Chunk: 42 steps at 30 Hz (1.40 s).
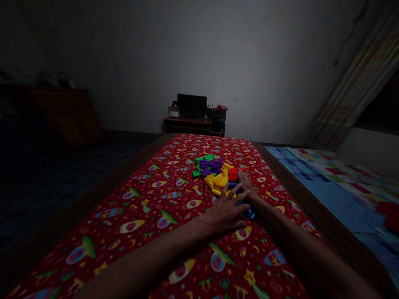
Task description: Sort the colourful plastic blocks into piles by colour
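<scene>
A heap of small plastic toy pieces lies on a red patterned cloth (193, 203), sorted roughly by colour. Green pieces (197, 172) and purple pieces (210, 166) are at the far left, with yellow pieces (218, 180) nearer. My left hand (227, 209) spreads its fingers over the near edge of the yellow ones and some blue pieces (251, 215), partly covering them. Beside the red pieces (232, 174), on their right, my right hand (247, 186) has its fingers stretched out and touches or nearly touches them. The exact kind of the pieces is too small to tell.
At the far wall a dark monitor (192, 106) stands on a low wooden desk (187, 121). A wooden cabinet (65, 116) is at the left. On the right lie checked bedding (314, 178) and a hanging curtain (349, 91). The room is dim.
</scene>
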Tool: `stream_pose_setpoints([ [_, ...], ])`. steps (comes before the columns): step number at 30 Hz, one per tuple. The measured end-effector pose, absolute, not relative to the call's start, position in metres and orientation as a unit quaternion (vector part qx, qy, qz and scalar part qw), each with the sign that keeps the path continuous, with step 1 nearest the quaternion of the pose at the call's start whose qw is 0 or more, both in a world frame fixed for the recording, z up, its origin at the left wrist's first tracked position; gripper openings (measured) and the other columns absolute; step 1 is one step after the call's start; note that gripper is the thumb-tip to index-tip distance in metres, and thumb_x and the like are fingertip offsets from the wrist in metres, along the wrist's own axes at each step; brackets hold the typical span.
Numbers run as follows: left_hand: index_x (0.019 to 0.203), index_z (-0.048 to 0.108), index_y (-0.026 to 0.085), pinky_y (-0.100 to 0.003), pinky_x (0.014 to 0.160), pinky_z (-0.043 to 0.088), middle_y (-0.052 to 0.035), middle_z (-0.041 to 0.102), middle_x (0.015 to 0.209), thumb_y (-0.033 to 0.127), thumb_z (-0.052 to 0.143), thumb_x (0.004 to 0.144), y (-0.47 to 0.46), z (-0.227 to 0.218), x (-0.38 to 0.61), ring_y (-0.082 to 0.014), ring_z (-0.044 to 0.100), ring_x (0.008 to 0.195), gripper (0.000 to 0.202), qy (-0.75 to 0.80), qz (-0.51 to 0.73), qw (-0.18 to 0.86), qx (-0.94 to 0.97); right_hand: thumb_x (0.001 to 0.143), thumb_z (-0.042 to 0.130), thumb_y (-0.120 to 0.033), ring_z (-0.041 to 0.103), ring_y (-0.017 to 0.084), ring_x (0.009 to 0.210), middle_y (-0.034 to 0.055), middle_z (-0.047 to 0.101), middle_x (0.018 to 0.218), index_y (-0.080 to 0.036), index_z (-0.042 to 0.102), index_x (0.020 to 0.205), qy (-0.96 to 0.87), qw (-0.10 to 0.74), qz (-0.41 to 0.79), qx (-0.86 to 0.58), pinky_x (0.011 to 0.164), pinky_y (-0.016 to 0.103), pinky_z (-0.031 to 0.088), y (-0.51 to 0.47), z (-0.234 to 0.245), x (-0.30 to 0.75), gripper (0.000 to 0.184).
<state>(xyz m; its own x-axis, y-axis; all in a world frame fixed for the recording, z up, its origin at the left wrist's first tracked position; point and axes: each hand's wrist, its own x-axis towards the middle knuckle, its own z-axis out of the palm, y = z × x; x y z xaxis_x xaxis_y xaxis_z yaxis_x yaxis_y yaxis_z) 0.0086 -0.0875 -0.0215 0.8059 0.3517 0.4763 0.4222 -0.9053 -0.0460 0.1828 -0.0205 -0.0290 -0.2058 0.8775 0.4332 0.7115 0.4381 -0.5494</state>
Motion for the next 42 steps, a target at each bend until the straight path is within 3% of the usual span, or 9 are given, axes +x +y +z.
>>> stream_pose_setpoints([
  [6, 0.113, 0.062, 0.024, -0.062, 0.117, 0.007, -0.0091, 0.038, 0.151, 0.039, 0.064, 0.085, -0.067, -0.017, -0.026, -0.0339, 0.023, 0.143, 0.032, -0.271, -0.228, 0.161, -0.921, 0.096, 0.035, -0.032, 0.063, 0.021, 0.091, 0.0152, 0.065, 0.117, -0.029, 0.061, 0.116, -0.768, 0.195, -0.270, -0.548, 0.064, 0.037, 0.052, -0.036, -0.047, 0.106, 0.034],
  [7, 0.115, 0.062, 0.025, -0.062, 0.117, 0.006, -0.0078, 0.038, 0.152, 0.035, 0.064, 0.086, -0.064, -0.015, -0.036, -0.0335, 0.023, 0.143, 0.031, -0.274, -0.227, 0.174, -0.918, 0.097, 0.035, -0.035, 0.063, 0.021, 0.083, 0.0157, 0.068, 0.111, -0.027, 0.061, 0.118, -0.780, 0.204, -0.243, -0.539, 0.062, 0.036, 0.052, -0.030, -0.041, 0.098, 0.035],
  [9, 0.119, 0.060, 0.027, -0.061, 0.117, 0.006, -0.0062, 0.038, 0.152, 0.031, 0.061, 0.088, -0.061, -0.010, -0.055, -0.0324, 0.023, 0.143, 0.031, -0.285, -0.228, 0.190, -0.911, 0.095, 0.038, -0.046, 0.062, 0.022, 0.078, 0.0143, 0.070, 0.100, -0.021, 0.065, 0.114, -0.836, 0.291, -0.004, -0.465, 0.065, 0.037, 0.052, -0.010, -0.020, 0.094, 0.041],
  [11, 0.119, 0.060, 0.025, -0.060, 0.117, 0.009, -0.0073, 0.039, 0.151, 0.030, 0.059, 0.089, -0.062, -0.005, -0.068, -0.0318, 0.023, 0.143, 0.031, -0.310, -0.233, 0.187, -0.903, 0.098, 0.018, -0.052, 0.063, 0.021, 0.082, 0.0085, 0.070, 0.095, -0.020, 0.065, 0.109, -0.832, 0.330, 0.055, -0.443, 0.073, 0.035, 0.052, 0.016, 0.002, 0.108, 0.058],
  [15, 0.129, 0.053, 0.024, -0.059, 0.115, 0.017, -0.0080, 0.037, 0.152, 0.037, 0.056, 0.091, -0.078, 0.001, -0.050, -0.0318, 0.024, 0.142, 0.041, -0.304, -0.227, 0.144, -0.914, 0.084, 0.024, -0.075, 0.057, 0.021, 0.071, 0.0048, 0.060, 0.067, -0.018, 0.060, 0.074, -0.711, 0.450, 0.134, -0.524, 0.068, 0.033, 0.048, 0.052, 0.016, 0.173, 0.068],
  [21, 0.119, 0.060, 0.026, -0.053, 0.114, 0.023, -0.0025, 0.051, 0.140, 0.047, 0.043, 0.095, -0.098, -0.010, 0.042, -0.0280, 0.034, 0.137, 0.036, -0.107, -0.190, 0.105, -0.970, 0.085, 0.025, -0.070, 0.053, 0.021, 0.068, 0.0068, 0.058, 0.066, -0.021, 0.054, 0.069, -0.710, 0.406, 0.083, -0.570, 0.066, 0.033, 0.045, 0.065, -0.016, 0.234, 0.058],
  [30, 0.104, 0.061, 0.016, -0.053, 0.112, 0.025, -0.0069, 0.065, 0.096, 0.023, 0.043, 0.095, -0.038, -0.018, 0.007, -0.0234, 0.057, 0.106, 0.021, -0.283, -0.138, 0.170, -0.934, 0.091, 0.014, -0.065, 0.061, 0.027, 0.105, 0.0147, 0.069, 0.104, -0.014, 0.067, 0.104, -0.715, 0.397, 0.162, -0.552, 0.094, 0.040, 0.046, 0.124, -0.030, 0.173, 0.075],
  [35, 0.096, 0.061, 0.019, -0.053, 0.112, 0.025, -0.0051, 0.063, 0.103, 0.027, 0.046, 0.094, -0.036, -0.011, -0.032, -0.0240, 0.053, 0.111, 0.017, -0.297, -0.129, 0.173, -0.930, 0.092, 0.020, -0.065, 0.053, 0.026, 0.124, 0.0138, 0.063, 0.127, -0.014, 0.066, 0.120, -0.761, 0.355, 0.265, -0.475, 0.107, 0.040, 0.037, 0.166, -0.019, 0.115, 0.073],
  [42, 0.099, 0.061, 0.020, -0.050, 0.116, 0.022, -0.0046, 0.061, 0.112, 0.023, 0.050, 0.092, -0.031, 0.001, -0.081, -0.0215, 0.052, 0.115, 0.013, -0.320, -0.101, 0.190, -0.923, 0.087, 0.032, -0.072, 0.065, 0.024, 0.101, 0.0081, 0.073, 0.105, -0.016, 0.071, 0.112, -0.807, 0.286, 0.344, -0.384, 0.094, 0.036, 0.047, 0.174, -0.010, 0.059, 0.072],
])
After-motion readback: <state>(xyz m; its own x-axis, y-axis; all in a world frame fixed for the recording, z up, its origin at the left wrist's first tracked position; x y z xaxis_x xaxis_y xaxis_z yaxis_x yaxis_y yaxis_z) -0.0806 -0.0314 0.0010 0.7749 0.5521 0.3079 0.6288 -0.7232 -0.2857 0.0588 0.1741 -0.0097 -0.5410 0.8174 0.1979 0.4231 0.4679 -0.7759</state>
